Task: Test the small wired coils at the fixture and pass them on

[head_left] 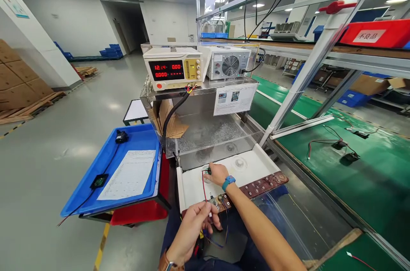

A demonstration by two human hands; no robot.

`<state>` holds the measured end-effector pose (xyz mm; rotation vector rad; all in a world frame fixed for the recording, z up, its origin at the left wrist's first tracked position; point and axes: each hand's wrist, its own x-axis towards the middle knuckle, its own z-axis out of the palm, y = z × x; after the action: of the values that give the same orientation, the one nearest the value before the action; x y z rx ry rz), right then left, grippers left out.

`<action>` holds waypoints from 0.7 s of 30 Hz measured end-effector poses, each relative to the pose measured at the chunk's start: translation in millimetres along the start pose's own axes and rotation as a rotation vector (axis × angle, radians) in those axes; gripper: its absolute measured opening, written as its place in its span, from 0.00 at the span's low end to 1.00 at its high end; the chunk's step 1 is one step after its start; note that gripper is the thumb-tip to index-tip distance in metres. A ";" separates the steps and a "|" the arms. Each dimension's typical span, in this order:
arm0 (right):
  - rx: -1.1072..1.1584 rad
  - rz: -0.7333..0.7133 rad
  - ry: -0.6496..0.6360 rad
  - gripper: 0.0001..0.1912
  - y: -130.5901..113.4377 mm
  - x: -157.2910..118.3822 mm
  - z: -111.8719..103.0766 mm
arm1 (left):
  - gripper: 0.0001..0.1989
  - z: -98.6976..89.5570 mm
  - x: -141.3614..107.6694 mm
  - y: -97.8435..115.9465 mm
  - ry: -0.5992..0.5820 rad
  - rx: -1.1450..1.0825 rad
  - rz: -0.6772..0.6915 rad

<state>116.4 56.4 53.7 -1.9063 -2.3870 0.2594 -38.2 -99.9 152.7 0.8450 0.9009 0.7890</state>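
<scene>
My right hand [219, 174], with a blue watch at the wrist, pinches a small green circuit board [208, 171] above the white tray [192, 189]. From that board a red wire [204, 185] runs down to my left hand [196, 219]. The left thumb and fingers are closed on the wire's lower end, where a small white connector [210, 215] shows. Beside the hands lies a dark red strip with metal studs [259, 186] along the tray's near edge. Thin dark wires [226, 224] hang below the strip.
A power supply [173, 68] with lit red digits stands on the metal shelf ahead. To the left, a blue tray [128, 134] holds a paper sheet [128, 175] and wired black parts. On the right, a green bench [320, 177] carries black wired parts [349, 158] beside a slanted metal post [297, 78].
</scene>
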 end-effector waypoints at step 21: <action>0.050 -0.020 -0.144 0.20 6.4 5.7 4.9 | 0.30 -21.4 75.1 1.4 0.145 0.184 0.071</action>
<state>120.5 62.9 47.4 -1.9016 -2.4618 0.4648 -27.3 -29.3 121.1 0.9946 1.0895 0.8463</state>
